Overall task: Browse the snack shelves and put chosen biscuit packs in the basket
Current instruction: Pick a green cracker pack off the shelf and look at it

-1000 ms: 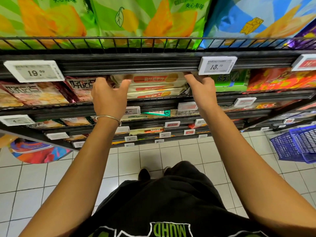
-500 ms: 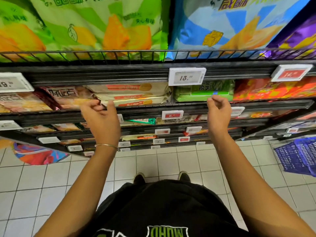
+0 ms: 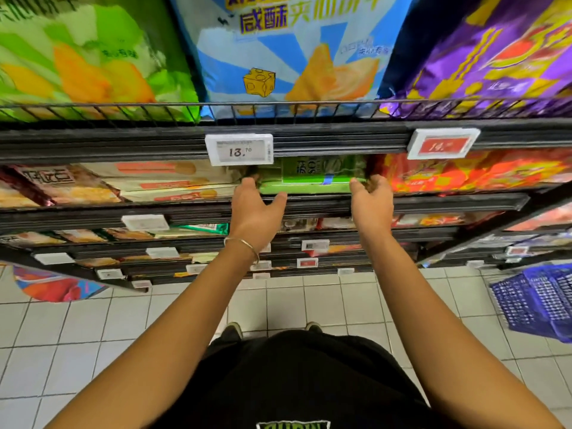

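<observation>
A stack of green biscuit packs (image 3: 312,178) lies on the second shelf, just under the 13.70 price tag (image 3: 239,149). My left hand (image 3: 255,209) is at the packs' left end, fingertips touching it and thumb spread out along the shelf lip below. At the right end, my right hand (image 3: 371,202) has its fingers curled around the corner and its thumb on the front. The packs still rest on the shelf. The blue basket (image 3: 538,300) stands on the floor at the far right, away from both hands.
Cream biscuit packs (image 3: 161,181) lie left of the green ones, red-orange packs (image 3: 464,171) to the right. Large green, blue (image 3: 284,57) and purple bags stand behind a wire rail (image 3: 278,108) above. Lower shelves jut out below; white tiled floor (image 3: 93,335) lies underfoot.
Both hands have left the cream packs and shifted right along the shelf; they now bracket the green packs. The view has shifted right too, bringing the basket closer.
</observation>
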Demonstrator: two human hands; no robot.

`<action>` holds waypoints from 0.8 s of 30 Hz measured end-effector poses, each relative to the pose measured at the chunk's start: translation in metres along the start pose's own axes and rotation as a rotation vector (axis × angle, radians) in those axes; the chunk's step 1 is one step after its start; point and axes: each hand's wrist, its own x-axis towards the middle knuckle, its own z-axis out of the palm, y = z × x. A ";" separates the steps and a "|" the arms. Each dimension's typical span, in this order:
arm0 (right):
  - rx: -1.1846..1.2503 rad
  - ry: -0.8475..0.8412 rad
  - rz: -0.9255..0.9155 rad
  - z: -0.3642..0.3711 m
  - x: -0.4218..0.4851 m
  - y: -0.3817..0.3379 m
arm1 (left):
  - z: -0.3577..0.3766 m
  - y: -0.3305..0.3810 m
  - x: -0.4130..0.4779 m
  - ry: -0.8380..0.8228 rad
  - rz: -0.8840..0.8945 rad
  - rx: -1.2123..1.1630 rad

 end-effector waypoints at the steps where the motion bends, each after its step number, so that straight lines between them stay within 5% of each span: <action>1: -0.004 -0.019 0.009 -0.002 0.003 0.000 | 0.003 0.003 0.003 0.017 -0.034 0.000; 5: 0.123 -0.086 0.046 -0.010 0.009 -0.003 | 0.013 0.011 0.001 0.100 -0.078 -0.182; 10: 0.225 -0.125 -0.010 -0.017 0.001 -0.009 | 0.004 0.026 -0.015 0.319 0.116 -0.243; 16: 0.313 -0.134 -0.117 -0.018 -0.007 -0.030 | 0.015 0.026 -0.031 0.268 0.153 -0.188; 20: 0.361 -0.192 -0.227 -0.009 -0.033 -0.021 | 0.020 0.011 -0.039 0.352 0.110 -0.283; 24: 0.417 -0.213 0.012 -0.015 -0.031 -0.005 | 0.017 0.007 -0.029 0.390 -0.217 -0.512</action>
